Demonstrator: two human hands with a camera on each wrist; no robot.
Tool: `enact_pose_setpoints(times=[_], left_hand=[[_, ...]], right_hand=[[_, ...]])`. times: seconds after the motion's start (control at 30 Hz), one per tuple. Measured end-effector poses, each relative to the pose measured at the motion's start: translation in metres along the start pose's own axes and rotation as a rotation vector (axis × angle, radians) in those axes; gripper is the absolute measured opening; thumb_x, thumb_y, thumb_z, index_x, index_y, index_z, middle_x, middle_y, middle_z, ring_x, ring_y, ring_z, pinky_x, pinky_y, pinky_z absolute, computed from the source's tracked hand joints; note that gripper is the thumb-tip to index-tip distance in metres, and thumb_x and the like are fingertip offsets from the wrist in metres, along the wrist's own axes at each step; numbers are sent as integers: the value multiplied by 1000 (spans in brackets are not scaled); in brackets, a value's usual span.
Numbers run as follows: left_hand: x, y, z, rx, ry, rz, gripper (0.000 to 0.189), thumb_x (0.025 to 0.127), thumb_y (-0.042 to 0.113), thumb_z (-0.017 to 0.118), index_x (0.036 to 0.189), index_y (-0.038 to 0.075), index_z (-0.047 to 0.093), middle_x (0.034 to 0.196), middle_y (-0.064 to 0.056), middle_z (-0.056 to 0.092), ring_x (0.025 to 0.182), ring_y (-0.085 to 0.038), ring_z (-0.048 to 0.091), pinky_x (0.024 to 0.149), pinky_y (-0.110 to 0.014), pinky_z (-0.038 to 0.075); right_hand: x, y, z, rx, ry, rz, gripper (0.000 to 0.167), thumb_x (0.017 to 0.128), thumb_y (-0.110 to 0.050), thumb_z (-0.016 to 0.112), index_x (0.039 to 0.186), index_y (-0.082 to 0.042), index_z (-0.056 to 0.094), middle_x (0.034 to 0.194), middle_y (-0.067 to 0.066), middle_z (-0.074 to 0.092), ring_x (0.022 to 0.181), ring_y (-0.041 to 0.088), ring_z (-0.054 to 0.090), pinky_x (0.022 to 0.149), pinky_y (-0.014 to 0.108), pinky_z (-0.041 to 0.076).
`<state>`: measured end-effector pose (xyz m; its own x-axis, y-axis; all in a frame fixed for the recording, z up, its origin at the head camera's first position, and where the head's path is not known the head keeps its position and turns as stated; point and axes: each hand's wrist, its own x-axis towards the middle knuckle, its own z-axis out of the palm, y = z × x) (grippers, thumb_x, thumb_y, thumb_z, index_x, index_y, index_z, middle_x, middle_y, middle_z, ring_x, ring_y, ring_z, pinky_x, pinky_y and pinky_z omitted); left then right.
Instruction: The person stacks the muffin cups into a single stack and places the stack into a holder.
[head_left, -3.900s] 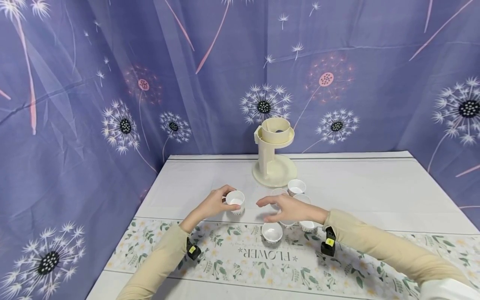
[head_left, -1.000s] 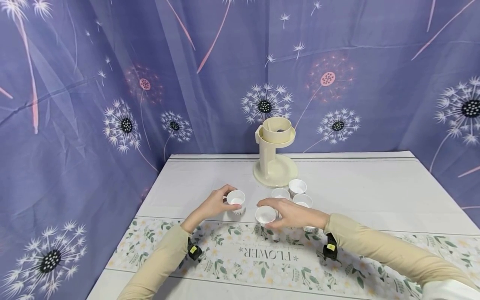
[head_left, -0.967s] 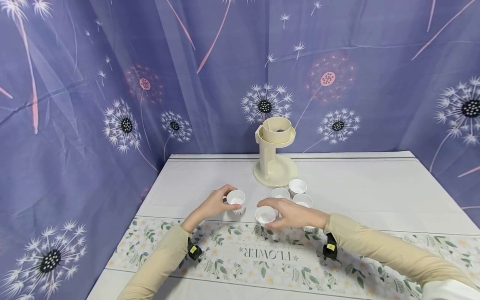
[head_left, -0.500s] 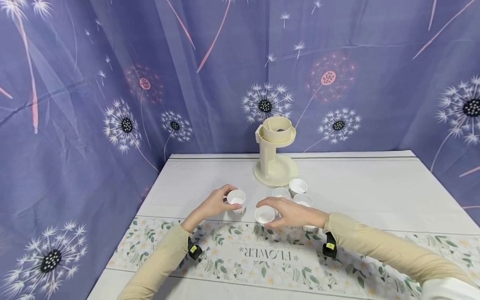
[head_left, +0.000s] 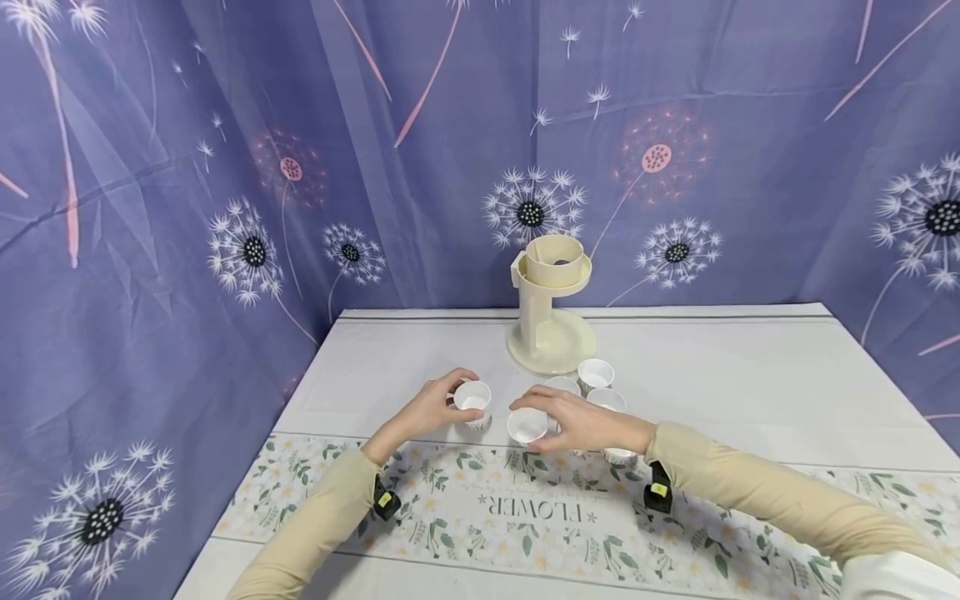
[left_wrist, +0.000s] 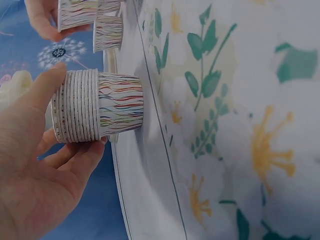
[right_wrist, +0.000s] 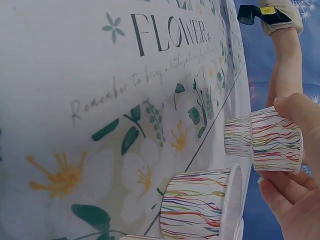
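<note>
My left hand (head_left: 429,407) holds a stack of nested paper cups (left_wrist: 120,102), printed with wavy coloured stripes, thumb on one side and fingers on the other. The stack's many rims show in the left wrist view, and its white inside faces up in the head view. To its right, my right hand (head_left: 588,421) pinches a single striped paper cup (right_wrist: 274,140) between thumb and fingers, mouth upward. A small gap separates this cup from the stack. Loose paper cups stand upright behind and under the right hand, which partly hides them; one cup (right_wrist: 195,202) shows large in the right wrist view.
A cream plastic stand (head_left: 534,321) with a round base and a cylindrical top stands at the back, before the purple dandelion curtain (head_left: 450,167). Nearest it is a loose paper cup (head_left: 596,375). A floral band crosses the white tablecloth (head_left: 697,375).
My right hand hovered without a cup at first; it has since picked up the front cup and brought it slightly back and left. The left hand stays put with its stack.
</note>
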<state>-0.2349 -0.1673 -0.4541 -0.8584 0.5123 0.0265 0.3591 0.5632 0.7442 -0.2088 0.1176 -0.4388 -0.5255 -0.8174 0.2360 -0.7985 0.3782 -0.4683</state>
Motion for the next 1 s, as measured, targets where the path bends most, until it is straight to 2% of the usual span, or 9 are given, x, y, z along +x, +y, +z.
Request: enact_pose_setpoints(times=[0.13, 0.3, 0.5, 0.63, 0.73, 1.0], left_hand=[[-1, -1, 1, -1, 0, 1, 58, 86, 31, 74, 134, 10, 49, 108, -10, 64, 105, -26, 61, 93, -44, 52], [-1, 0, 2, 1, 8, 1, 56, 86, 30, 74, 133, 10, 50, 107, -10, 64, 105, -26, 61, 93, -43, 52], [-1, -1, 3, -4, 17, 5, 53, 86, 29, 74, 131, 11, 52, 108, -12, 64, 106, -28, 61, 93, -44, 52], [-1, -2, 3, -11, 17, 11, 53, 86, 29, 74, 130, 10, 52, 109, -13, 64, 106, -29, 61, 92, -44, 52], [0, -2, 2, -14, 17, 14, 54, 86, 29, 75, 131, 9, 51, 109, -15, 64, 106, -30, 61, 92, -45, 53], [-1, -2, 2, -11, 19, 20, 53, 86, 29, 75, 131, 12, 52, 111, -15, 64, 108, -30, 61, 91, -42, 53]], right_hand=[[1, 0, 0, -19, 23, -1, 53, 87, -27, 71, 132, -3, 55, 122, 7, 57, 109, 19, 58, 89, 34, 51], [3, 1, 1, -25, 43, 8, 53, 85, -25, 73, 131, -4, 56, 120, 9, 57, 110, 21, 57, 92, 36, 50], [5, 2, 0, -32, 73, 4, 54, 83, -24, 74, 130, -4, 57, 116, 11, 57, 94, 20, 55, 77, 28, 47], [7, 3, 0, -38, 94, -17, 53, 82, -22, 75, 129, -2, 58, 114, 12, 58, 95, 21, 56, 79, 29, 48], [9, 3, -1, -35, 98, -15, 53, 83, -22, 75, 129, -2, 58, 115, 11, 58, 99, 20, 57, 83, 31, 50], [14, 4, -1, -27, 81, 5, 51, 87, -25, 72, 131, -4, 56, 119, 8, 56, 92, 15, 53, 71, 22, 47]])
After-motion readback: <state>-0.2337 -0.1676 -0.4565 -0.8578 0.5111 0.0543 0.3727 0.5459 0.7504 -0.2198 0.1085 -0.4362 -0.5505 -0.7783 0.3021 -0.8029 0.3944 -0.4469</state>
